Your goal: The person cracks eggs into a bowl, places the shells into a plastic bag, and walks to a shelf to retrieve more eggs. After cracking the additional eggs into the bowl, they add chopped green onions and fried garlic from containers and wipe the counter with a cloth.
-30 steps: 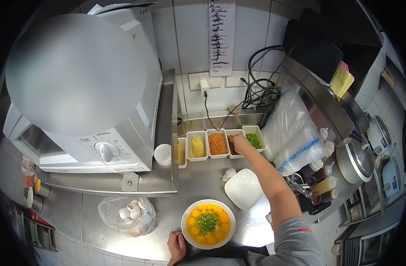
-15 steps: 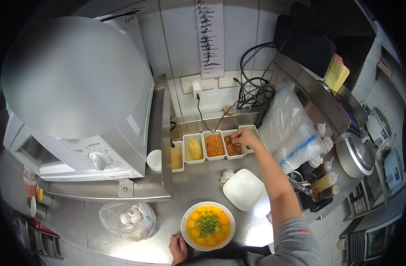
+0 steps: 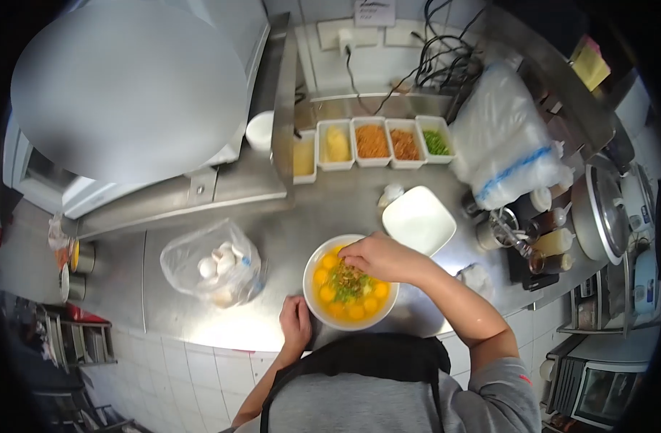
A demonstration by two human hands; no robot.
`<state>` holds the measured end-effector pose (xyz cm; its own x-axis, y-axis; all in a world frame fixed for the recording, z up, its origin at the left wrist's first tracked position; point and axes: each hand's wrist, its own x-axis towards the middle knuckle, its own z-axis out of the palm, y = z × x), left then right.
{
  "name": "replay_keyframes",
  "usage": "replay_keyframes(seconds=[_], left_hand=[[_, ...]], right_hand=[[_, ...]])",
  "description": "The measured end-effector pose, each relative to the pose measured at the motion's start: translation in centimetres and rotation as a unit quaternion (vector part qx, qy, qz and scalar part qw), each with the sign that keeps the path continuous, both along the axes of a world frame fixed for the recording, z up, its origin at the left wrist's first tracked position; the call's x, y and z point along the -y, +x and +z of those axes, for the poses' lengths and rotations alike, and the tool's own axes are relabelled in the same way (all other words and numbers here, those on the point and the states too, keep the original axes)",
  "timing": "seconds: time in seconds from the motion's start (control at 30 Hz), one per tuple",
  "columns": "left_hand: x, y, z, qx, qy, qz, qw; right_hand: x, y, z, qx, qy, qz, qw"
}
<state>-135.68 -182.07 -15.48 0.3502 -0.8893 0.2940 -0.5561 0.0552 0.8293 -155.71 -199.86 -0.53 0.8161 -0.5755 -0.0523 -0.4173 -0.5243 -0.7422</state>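
**Containers.** A round white bowl [image 3: 308, 280] stands at the near edge of the counter [image 3: 200, 317]. It holds raw egg, with several whole yolks [image 3: 356, 312] in yellow liquid and a heap of chopped green and brown bits [image 3: 347, 280] at the centre. The right hand [image 3: 377, 257] hangs over the bowl, its fingers drawn narrow into a pinch pointing down at the heap; what the pinch holds cannot be made out. The left hand [image 3: 296, 323] rests on the counter against the bowl's near-left rim, fingers curled. Whether it grips the rim cannot be told.

A row of white rectangular tubs sits at the back:
- yellowish liquid [image 3: 304, 155]
- pale yellow mash [image 3: 335, 144]
- orange crumbs [image 3: 371, 141]
- browner crumbs [image 3: 405, 144]
- chopped greens [image 3: 436, 142]

A clear plastic bag [image 3: 226, 278] of eggshells lies left of the bowl. An empty square white plate [image 3: 418, 220] lies just behind and to the right of the bowl. A small white cup [image 3: 260, 130] stands on the raised shelf.

**Surface and room.** The counter is brushed steel and reflective, with white tiles [image 3: 193, 368] on its front. A bulky stack of clear bags [image 3: 507, 148] leans at the right. Squeeze bottles [image 3: 554, 242] and a round cooker [image 3: 601, 209] stand beyond it. Black cables [image 3: 446, 65] hang at the tiled back wall.
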Motion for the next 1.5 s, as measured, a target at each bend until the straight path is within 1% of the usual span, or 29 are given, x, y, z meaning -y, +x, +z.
replay_keyframes(seconds=[0.1, 0.2, 0.3, 0.4, 0.5, 0.57, 0.6, 0.7, 0.73, 0.77, 0.83, 0.9, 0.97, 1.0, 1.03, 1.13, 1.17, 1.27, 1.3, 1.37, 1.47, 1.5], left_hand=[[0.0, 0.3, -1.3, -0.018, -0.02, 0.002, 1.0], [-0.1, 0.4, -1.6, -0.022, -0.025, -0.005, 0.999], [-0.2, 0.4, -1.5, -0.026, -0.019, -0.009, 0.999], [-0.1, 0.3, -1.4, -0.027, -0.019, -0.011, 0.999], [-0.1, 0.4, -1.4, -0.039, -0.008, -0.01, 0.999], [-0.3, 0.4, -1.3, -0.059, 0.016, -0.002, 0.998], [-0.4, 0.4, -1.2, -0.047, 0.013, -0.002, 0.999], [-0.1, 0.2, -0.5, -0.021, -0.012, -0.007, 1.0], [0.0, 0.2, -0.5, -0.022, -0.011, -0.008, 1.0], [0.0, 0.2, -0.5, -0.018, -0.008, -0.007, 1.0], [0.0, 0.1, -0.5, -0.018, -0.001, -0.003, 1.0], [-0.1, 0.1, -0.5, -0.025, 0.009, 0.005, 1.0], [-0.1, 0.0, -0.4, -0.019, 0.014, 0.007, 1.0], [-0.1, 0.0, -0.4, -0.016, 0.016, 0.009, 1.0], [-0.1, 0.0, -0.5, -0.012, 0.015, 0.01, 1.0], [0.0, -0.1, -0.3, 0.001, 0.016, 0.014, 1.0], [0.0, 0.0, -0.5, -0.006, 0.016, 0.015, 1.0], [0.0, -0.1, -0.5, 0.002, 0.025, 0.021, 0.999], [0.0, -0.1, -0.5, 0.006, 0.025, 0.022, 0.999], [0.2, -0.2, -0.3, 0.015, 0.025, 0.024, 0.999], [0.1, -0.2, -0.3, 0.007, 0.037, 0.027, 0.999], [0.1, -0.2, -0.4, 0.005, 0.037, 0.027, 0.999]], right_hand=[[-1.7, -0.5, 1.4, 0.021, 0.008, -0.003, 1.0], [-2.4, -1.1, 2.2, 0.099, -0.021, -0.011, 0.995], [-3.3, -1.1, 2.9, 0.111, -0.019, -0.069, 0.991], [-3.4, -0.7, -0.3, 0.089, -0.046, -0.005, 0.995], [-3.5, -1.3, -2.7, -0.016, -0.013, 0.095, 0.995], [-2.5, -1.4, -1.6, 0.015, -0.003, 0.073, 0.997], [-1.7, -1.5, -1.1, 0.03, 0.001, 0.062, 0.998], [3.1, -2.6, 0.4, 0.046, 0.0, -0.055, 0.997], [5.8, -3.3, 0.3, 0.053, -0.035, -0.084, 0.994], [8.7, -4.0, -0.7, 0.061, -0.093, -0.155, 0.982], [14.5, -5.4, -2.5, 0.027, -0.232, -0.234, 0.944], [19.7, -6.5, -5.1, -0.026, -0.249, -0.288, 0.924], [22.3, -6.8, -7.0, -0.079, -0.245, -0.301, 0.918], [22.7, -6.8, -6.7, -0.105, -0.243, -0.307, 0.914], [23.0, -6.6, -6.5, -0.161, -0.217, -0.282, 0.92], [23.4, -6.1, -7.7, -0.117, -0.213, -0.226, 0.943], [23.0, -5.7, -7.6, -0.152, -0.217, -0.251, 0.931], [24.2, -5.2, -9.3, -0.151, -0.272, -0.266, 0.912], [24.5, -5.3, -9.8, -0.151, -0.252, -0.28, 0.914], [25.0, -5.3, -9.1, -0.151, -0.213, -0.309, 0.915], [26.4, -6.5, -10.7, -0.064, -0.262, -0.28, 0.921], [26.7, -7.0, -11.2, -0.032, -0.225, -0.296, 0.928]])
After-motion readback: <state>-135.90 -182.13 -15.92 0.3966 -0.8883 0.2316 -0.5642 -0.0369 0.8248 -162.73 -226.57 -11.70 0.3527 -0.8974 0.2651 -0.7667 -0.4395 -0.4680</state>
